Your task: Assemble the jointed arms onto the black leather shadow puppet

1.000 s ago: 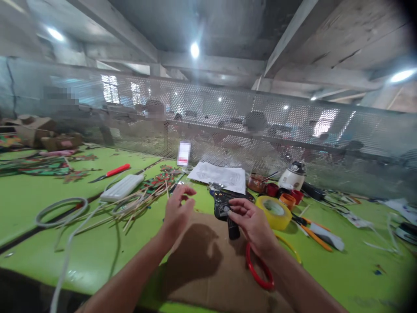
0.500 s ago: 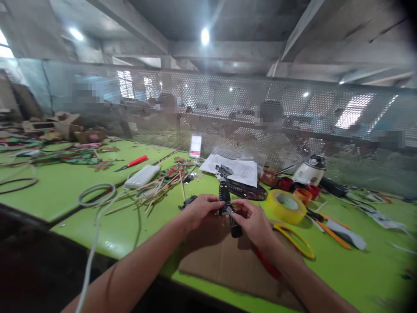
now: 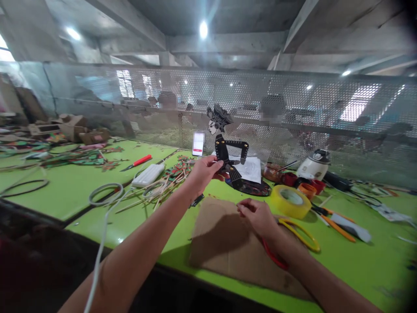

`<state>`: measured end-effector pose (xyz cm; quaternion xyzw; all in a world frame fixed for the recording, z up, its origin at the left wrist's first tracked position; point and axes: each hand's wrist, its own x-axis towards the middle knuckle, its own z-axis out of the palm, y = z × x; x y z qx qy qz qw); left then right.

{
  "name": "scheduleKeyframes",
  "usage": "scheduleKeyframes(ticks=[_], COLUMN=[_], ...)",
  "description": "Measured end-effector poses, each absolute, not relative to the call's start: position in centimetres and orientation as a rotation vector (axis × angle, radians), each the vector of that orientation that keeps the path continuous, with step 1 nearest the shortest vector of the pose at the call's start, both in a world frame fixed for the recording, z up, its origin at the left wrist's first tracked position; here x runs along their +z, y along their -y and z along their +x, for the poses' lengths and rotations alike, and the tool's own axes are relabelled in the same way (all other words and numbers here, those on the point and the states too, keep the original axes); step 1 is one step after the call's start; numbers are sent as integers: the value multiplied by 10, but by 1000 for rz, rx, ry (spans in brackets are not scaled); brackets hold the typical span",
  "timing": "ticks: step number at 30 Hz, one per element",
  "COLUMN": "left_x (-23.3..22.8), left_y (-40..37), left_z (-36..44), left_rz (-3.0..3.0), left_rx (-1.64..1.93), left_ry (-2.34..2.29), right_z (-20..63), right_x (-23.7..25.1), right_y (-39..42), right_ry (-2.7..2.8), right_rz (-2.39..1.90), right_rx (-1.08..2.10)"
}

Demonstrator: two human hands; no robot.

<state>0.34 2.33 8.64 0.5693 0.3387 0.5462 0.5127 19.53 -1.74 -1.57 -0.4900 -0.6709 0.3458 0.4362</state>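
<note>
My left hand (image 3: pixel 206 173) pinches a black jointed shadow puppet (image 3: pixel 223 148) at its body and holds it upright above the table. The puppet has a pale profile face, a grey patterned headdress, a bent arm and gold-coloured joint studs. Lower and to the right, my right hand (image 3: pixel 257 214) hovers over a sheet of brown cardboard (image 3: pixel 221 243). Its fingers are curled together, and whatever may be between them is hidden. Scissors with one yellow handle (image 3: pixel 301 234) and a red handle (image 3: pixel 273 254) lie partly under my right wrist.
Yellow tape (image 3: pixel 291 201), paint jars (image 3: pixel 306 190) and orange-handled scissors (image 3: pixel 342 226) lie on the right. Behind the puppet are white paper (image 3: pixel 252 169) and a phone (image 3: pixel 198 143). Left are thin sticks (image 3: pixel 156 191), a power strip (image 3: pixel 148 174), a red-handled knife (image 3: pixel 138 161) and a white cable (image 3: pixel 102 243).
My left hand has raised the puppet from low over the cardboard, and its head and bent arm now show upright. My right hand has let go of it and stays low.
</note>
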Motion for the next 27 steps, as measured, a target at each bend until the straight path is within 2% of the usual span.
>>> scheduleKeyframes(ticks=[7,11,19,27], left_x=[73,66,58,63], left_y=[-52,-59,-62,-61], left_z=[-11,-29,-37,-42], left_rz=[1308,1362,1271,1089], left_rx=[1404,1532,1689,1930], left_ry=[-844,-883,-880,-870], right_z=[191,168,101,129], right_x=[16,24,6,-18], right_y=[3,-19,-66,-113], right_ry=[2089,2231,2370,2231], right_rz=[-1350,-1367,-1354,-1545], right_rx=[523,436,380,243])
